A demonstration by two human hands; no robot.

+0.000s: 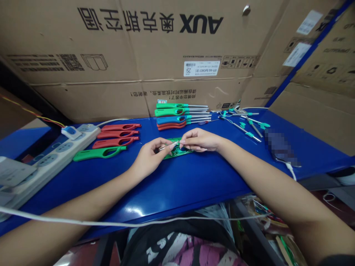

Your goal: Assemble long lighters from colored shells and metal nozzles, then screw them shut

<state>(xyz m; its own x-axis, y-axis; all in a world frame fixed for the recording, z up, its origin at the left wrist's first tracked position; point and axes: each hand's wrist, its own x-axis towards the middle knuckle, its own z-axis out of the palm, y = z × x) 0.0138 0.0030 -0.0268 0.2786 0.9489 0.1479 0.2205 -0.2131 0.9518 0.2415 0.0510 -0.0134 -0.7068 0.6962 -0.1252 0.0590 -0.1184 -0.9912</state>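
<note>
My left hand (149, 157) is closed, with a short metal lighter tube (163, 147) pinched between thumb and fingers. Against the tube's right end, the fingertips of my right hand (201, 140) press together on something too small to make out, near a thin pale wire. Beneath both hands lies a green lighter handle (179, 153), apparently an opened shell with wire in it, partly covered by my fingers. Just behind the hands is a stack of long-nosed lighters (172, 112) in green, blue and red with metal tubes.
Red lighter handles (118, 142) and a green one (101, 153) lie left, beside a white power strip (52, 159). Loose metal tubes with green ends (244, 127) are scattered right, near a blurred phone (281, 147). A cardboard box (138, 48) walls the back; a white cable (111, 222) crosses in front.
</note>
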